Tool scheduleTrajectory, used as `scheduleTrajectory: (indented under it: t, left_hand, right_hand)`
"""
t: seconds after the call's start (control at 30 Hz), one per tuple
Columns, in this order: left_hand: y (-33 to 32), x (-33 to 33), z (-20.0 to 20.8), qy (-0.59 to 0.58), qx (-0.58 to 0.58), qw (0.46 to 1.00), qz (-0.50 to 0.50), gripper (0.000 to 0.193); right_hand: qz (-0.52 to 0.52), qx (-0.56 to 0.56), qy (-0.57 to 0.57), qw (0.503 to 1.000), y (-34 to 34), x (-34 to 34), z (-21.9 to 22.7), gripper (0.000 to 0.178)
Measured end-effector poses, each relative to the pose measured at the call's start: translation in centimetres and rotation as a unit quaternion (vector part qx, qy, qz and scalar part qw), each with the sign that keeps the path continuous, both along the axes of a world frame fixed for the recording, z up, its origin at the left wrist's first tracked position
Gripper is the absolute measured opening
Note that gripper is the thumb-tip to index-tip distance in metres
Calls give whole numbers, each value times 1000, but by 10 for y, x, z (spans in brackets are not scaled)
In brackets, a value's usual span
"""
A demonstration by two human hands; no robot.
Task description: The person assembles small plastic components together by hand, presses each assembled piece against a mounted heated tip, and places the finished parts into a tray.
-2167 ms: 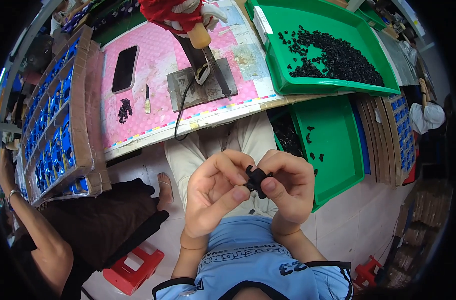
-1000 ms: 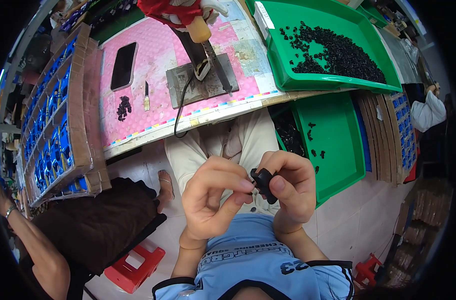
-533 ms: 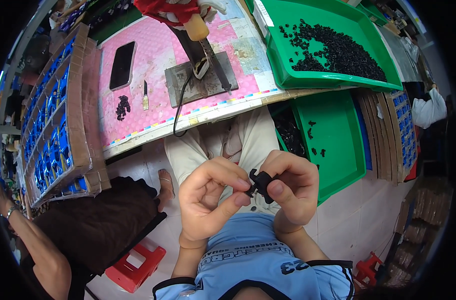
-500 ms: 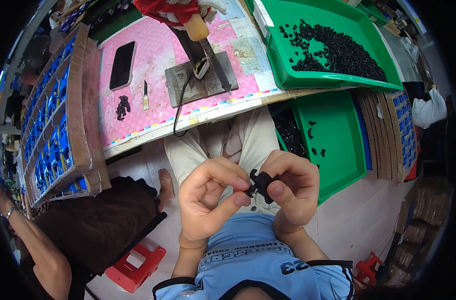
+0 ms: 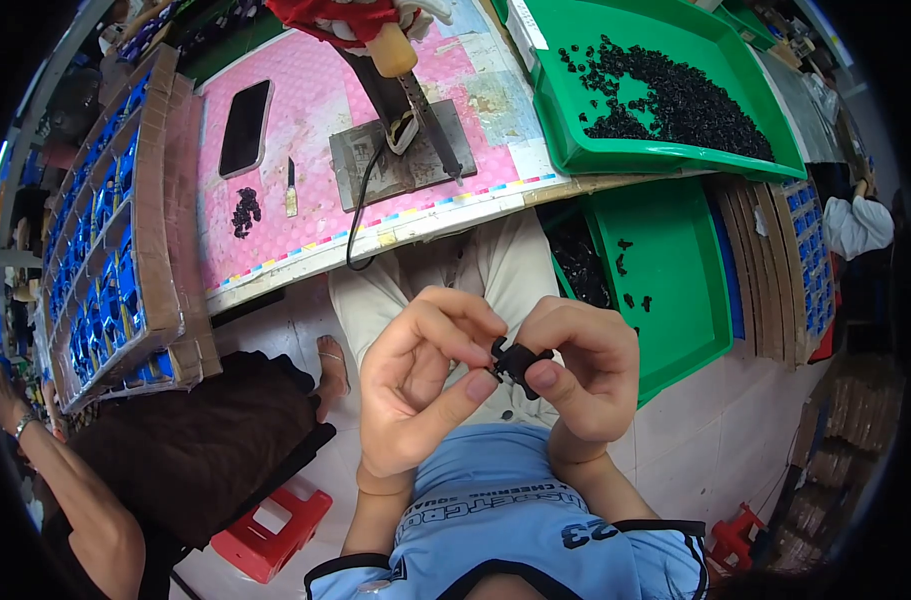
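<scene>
Just below the middle of the frame, the right hand (image 5: 587,372) is pinching a black part (image 5: 518,364), while the left hand (image 5: 410,388) is pinching a small black piece (image 5: 495,373) at its left side. Upper right, a green tray (image 5: 600,161) is holding loose black bits (image 5: 700,118).

Partly hidden black piece (image 5: 517,364), cropped red cloth (image 5: 325,20)

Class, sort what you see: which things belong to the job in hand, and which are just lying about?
Likely part of the job:
- black part, held by the right hand, the left hand close against it
- small black pieces, heaped in the upper green tray

Seemingly lying about:
- phone, on the pink worktop
- small knife, untouched, though possibly a tool
- red stool
</scene>
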State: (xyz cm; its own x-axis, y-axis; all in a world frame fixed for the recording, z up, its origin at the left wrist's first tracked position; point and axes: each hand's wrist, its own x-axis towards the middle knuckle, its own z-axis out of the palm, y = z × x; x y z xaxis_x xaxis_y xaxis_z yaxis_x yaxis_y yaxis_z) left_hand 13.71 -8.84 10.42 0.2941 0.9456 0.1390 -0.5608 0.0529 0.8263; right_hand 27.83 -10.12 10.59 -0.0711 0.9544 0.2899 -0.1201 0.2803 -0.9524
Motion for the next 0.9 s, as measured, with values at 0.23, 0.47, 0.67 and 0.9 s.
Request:
scheduleTrajectory:
  t: [0.23, 0.47, 0.67, 0.9]
  left_hand:
    - [3, 1, 0, -1, -12, 1000, -29, 28]
    - [-1, 4, -9, -47, -20, 998, -36, 23]
    - [0, 8, -21, -69, -44, 997, 10, 23]
    - [5, 11, -43, 54, 40, 994, 88, 22]
  right_hand:
    - [134, -171, 203, 955, 1, 5, -14, 16]
    - [205, -245, 340, 884, -1, 7, -20, 22]
    - [189, -246, 382, 871, -7, 2, -30, 21]
    - [129, -242, 325, 905, 0, 10, -45, 13]
